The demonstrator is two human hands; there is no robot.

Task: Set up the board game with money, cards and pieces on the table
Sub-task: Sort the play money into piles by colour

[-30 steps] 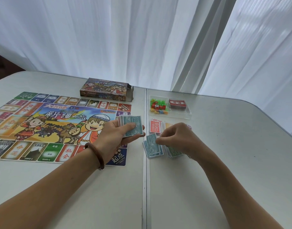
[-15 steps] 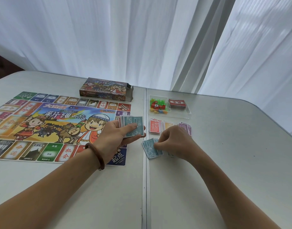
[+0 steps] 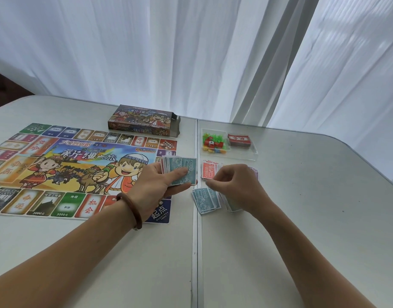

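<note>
– Where's the money just now?

– Head view, the only 1 we have. The left hand (image 3: 154, 185) grips a fanned stack of teal 1000 notes (image 3: 182, 168), thumb pressed across the top, over the near right corner of the board (image 3: 57, 165).

– And the other hand?

– The right hand (image 3: 236, 187) hovers above the sorted piles on the table (image 3: 313, 230), fingers curled and tips drawn together. Whether a note is pinched there, I cannot tell.

– What does the next deal hang on?

– I'd say the teal pile (image 3: 205, 201). It lies just under and to the near left of those fingertips, with its long axis running away from the person, slightly skewed. The held stack sits just to the left, long axis crosswise. So the right hand is the nearer 1 for both: a short reach left takes a note, and a short drop lands it.

– Other piles?

– A red pile (image 3: 207, 171) just beyond, and the tray (image 3: 254, 153) of pieces farther back.
</note>
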